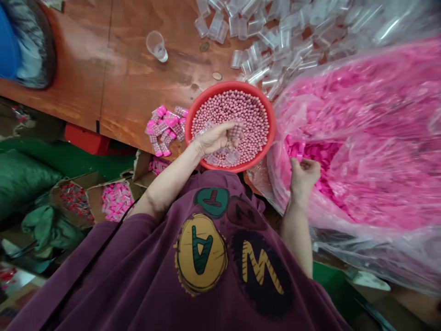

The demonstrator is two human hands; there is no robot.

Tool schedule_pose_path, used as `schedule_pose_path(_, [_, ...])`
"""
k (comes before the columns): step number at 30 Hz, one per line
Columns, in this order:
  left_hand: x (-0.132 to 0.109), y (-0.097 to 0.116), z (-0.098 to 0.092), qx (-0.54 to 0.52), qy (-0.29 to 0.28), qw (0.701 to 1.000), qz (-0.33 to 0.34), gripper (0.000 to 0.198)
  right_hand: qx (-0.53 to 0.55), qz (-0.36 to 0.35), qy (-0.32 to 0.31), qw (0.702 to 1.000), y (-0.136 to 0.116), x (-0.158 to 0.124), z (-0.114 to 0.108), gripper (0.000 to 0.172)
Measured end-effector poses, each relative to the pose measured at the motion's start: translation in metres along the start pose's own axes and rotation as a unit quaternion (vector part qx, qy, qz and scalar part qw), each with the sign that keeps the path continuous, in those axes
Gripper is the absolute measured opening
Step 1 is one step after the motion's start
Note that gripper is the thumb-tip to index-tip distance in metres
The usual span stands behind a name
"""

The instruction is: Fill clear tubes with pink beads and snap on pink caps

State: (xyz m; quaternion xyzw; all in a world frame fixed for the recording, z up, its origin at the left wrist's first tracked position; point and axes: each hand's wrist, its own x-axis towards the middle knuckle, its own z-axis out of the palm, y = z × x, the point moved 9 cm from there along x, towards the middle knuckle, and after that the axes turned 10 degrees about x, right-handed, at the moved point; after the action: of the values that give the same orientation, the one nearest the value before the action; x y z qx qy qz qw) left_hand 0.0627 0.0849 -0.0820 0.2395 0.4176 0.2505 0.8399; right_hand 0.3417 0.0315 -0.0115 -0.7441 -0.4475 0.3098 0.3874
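Observation:
A red basin (272, 133) full of small pink beads (253, 117) sits at the table's near edge. Over the beads, my left hand (215, 138) is closed around a small clear bottle (236, 130) that looks filled with beads. Several clear bottles (232, 157) lie on the beads by the same hand. My right hand (306, 174) is at the opening of a large plastic bag (386, 138) of pink caps (319, 154). Its thumb and fingers pinch a pink cap (299, 151), partly blurred.
Left of the basin lies a pile of filled bottles with pink caps (165, 126). Many clear tubes (255, 27) cover the back of the wooden table (131, 82), and a clear cup (157, 46) stands apart. Below, at left, cardboard boxes (96, 202) hold small goods.

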Motion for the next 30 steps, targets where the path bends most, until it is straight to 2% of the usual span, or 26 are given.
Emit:
schedule_pose_path(3, [-0.007,-0.003,0.008,0.002,-0.019,1.0,-0.013,0.035,0.047,-0.027,-0.011,0.998,-0.02,-0.015,0.019,0.042])
schedule_pose_path(6, [-0.015,-0.006,0.012,0.023,-0.039,0.999,-0.008,0.035,0.13,-0.056,-0.012,0.99,-0.025,-0.018,0.045,0.049])
schedule_pose_path(9, [-0.025,-0.008,0.015,0.046,-0.063,0.997,0.009,0.036,0.226,-0.096,-0.026,0.969,-0.027,-0.014,0.077,0.057])
schedule_pose_path(13, [-0.035,-0.003,0.01,0.067,-0.062,0.995,0.036,0.034,0.212,-0.157,-0.077,0.961,-0.046,-0.014,0.11,0.05])
schedule_pose_path(17, [-0.044,0.009,0.007,0.085,-0.05,0.992,0.074,0.03,0.122,-0.212,-0.128,0.961,-0.08,-0.034,0.117,0.04])
schedule_pose_path(21, [-0.049,0.009,0.006,0.092,-0.029,0.993,0.068,0.031,0.058,-0.235,-0.153,0.958,-0.103,-0.047,0.112,0.039])
schedule_pose_path(24, [-0.053,0.008,0.007,0.086,-0.013,0.994,0.06,0.031,0.085,-0.239,-0.146,0.956,-0.105,-0.046,0.109,0.041])
schedule_pose_path(27, [-0.056,0.008,0.01,0.075,-0.007,0.995,0.059,0.032,0.138,-0.212,-0.12,0.96,-0.094,-0.04,0.109,0.045])
schedule_pose_path(30, [-0.058,0.008,0.009,0.075,0.003,0.995,0.058,0.029,0.147,-0.19,-0.115,0.964,-0.089,-0.038,0.112,0.045])
